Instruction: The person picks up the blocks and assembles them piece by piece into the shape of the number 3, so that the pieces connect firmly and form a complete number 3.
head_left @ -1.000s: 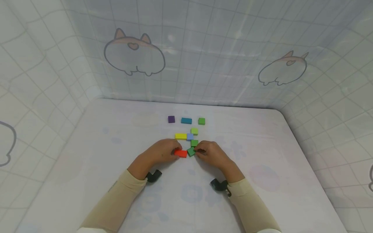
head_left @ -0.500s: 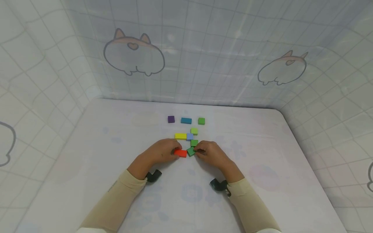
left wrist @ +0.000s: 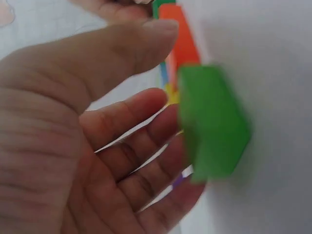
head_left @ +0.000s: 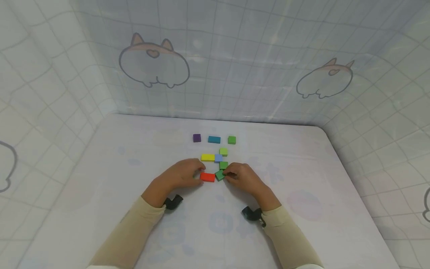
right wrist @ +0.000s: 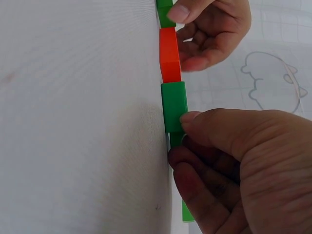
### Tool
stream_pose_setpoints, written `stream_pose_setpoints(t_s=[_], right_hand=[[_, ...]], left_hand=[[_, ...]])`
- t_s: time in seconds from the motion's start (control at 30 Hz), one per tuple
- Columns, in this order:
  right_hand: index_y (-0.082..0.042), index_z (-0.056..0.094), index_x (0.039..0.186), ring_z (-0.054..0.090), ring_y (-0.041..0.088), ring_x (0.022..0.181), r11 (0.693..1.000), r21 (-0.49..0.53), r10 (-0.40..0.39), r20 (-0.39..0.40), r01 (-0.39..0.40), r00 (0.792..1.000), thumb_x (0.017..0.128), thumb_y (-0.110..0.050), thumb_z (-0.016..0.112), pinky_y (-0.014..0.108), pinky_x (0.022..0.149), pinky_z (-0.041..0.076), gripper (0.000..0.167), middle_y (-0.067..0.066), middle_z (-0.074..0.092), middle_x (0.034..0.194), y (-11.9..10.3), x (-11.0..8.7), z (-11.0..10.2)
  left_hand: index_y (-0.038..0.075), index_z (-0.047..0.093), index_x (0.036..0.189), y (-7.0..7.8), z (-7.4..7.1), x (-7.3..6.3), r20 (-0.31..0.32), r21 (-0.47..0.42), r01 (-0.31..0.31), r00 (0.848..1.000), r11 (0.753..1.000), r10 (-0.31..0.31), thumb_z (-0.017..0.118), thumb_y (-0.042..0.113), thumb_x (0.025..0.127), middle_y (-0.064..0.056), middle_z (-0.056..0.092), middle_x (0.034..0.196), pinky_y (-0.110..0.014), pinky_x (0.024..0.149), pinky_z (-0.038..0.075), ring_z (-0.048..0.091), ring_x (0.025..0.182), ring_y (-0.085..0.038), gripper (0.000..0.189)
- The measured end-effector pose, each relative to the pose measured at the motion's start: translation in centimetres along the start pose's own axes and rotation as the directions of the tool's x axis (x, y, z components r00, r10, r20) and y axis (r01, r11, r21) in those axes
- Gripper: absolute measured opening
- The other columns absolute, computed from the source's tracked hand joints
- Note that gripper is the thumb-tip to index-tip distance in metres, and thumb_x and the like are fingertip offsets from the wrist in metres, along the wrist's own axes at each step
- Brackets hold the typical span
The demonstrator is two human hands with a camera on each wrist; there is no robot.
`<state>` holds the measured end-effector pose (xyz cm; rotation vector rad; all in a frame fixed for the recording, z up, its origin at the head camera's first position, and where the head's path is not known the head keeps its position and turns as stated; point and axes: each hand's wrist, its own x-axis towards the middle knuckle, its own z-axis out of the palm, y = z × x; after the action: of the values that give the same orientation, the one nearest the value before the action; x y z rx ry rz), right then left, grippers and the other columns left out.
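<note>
My right hand [head_left: 245, 178] pinches a dark green block [right wrist: 174, 105], set at an angle beside the right end of a red block [head_left: 207, 177]. My left hand [head_left: 181, 173] is around the red block's left end, thumb and fingers spread apart with the block exposed between them. Another green block [left wrist: 214, 122] lies close to the left fingers in the left wrist view; in the head view the hand hides it. Just beyond the right fingertips sits a green block [head_left: 223, 165], below a light blue block [head_left: 218, 158] that adjoins a yellow block [head_left: 207, 157].
A lime block [head_left: 223, 151] sits above the light blue one. Farther back, a purple block [head_left: 196, 138], a teal block [head_left: 214, 139] and a green cube [head_left: 231, 140] stand in a spaced row. A patterned curtain [head_left: 235, 74] rises behind the white table [head_left: 285, 149].
The left hand has let go of the red block, its fingers spreading and drawing back slightly left. The right hand still holds the dark green block in the same place.
</note>
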<state>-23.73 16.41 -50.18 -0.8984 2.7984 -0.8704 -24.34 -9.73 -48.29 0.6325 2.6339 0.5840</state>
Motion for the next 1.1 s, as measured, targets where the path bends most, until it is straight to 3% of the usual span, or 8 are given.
stream_pose_setpoints(t_s=[0.13,0.27,0.6,1.1], right_hand=[[-0.009,0.077,0.102,0.066,0.007,0.092,1.0,-0.001,-0.005,-0.001,0.005,1.0,0.087,-0.008,0.076,0.023,0.083,0.056,0.016,-0.001,0.073,0.102,0.0,-0.1,0.0],[-0.009,0.077,0.103,0.066,0.008,0.093,1.0,-0.005,-0.002,0.0,0.002,1.0,0.087,-0.009,0.076,0.024,0.083,0.056,0.016,-0.001,0.073,0.103,0.0,0.0,-0.1],[-0.009,0.077,0.104,0.065,0.007,0.093,0.999,0.023,0.023,0.005,-0.023,1.0,0.087,-0.008,0.076,0.023,0.084,0.056,0.017,-0.002,0.073,0.103,0.0,-0.1,0.0],[-0.01,0.077,0.103,0.065,0.006,0.093,0.999,0.019,0.026,0.0,-0.026,1.0,0.087,-0.009,0.076,0.024,0.085,0.056,0.016,-0.003,0.073,0.103,0.1,-0.1,0.0]], left_hand=[[0.016,0.064,0.123,-0.8,-1.1,-0.8,0.008,-0.049,0.082,0.997,0.995,-0.082,0.079,0.037,0.082,0.004,0.063,0.114,-0.041,0.099,0.051,0.055,0.104,-0.017,0.049],[0.016,0.066,0.117,-1.5,-1.9,-1.5,0.037,-0.079,0.121,0.992,0.989,-0.119,0.08,0.037,0.081,0.004,0.063,0.109,-0.041,0.095,0.052,0.055,0.1,-0.018,0.044],[0.018,0.063,0.102,-1.9,-1.8,-1.4,0.12,-0.022,0.127,0.985,0.992,-0.123,0.081,0.031,0.081,0.002,0.06,0.091,-0.034,0.077,0.052,0.054,0.088,-0.018,0.03],[0.018,0.064,0.095,-1.9,-1.8,-1.2,0.091,-0.035,0.148,0.985,0.988,-0.144,0.078,0.028,0.084,0.0,0.06,0.086,-0.032,0.07,0.05,0.055,0.084,-0.019,0.02]])
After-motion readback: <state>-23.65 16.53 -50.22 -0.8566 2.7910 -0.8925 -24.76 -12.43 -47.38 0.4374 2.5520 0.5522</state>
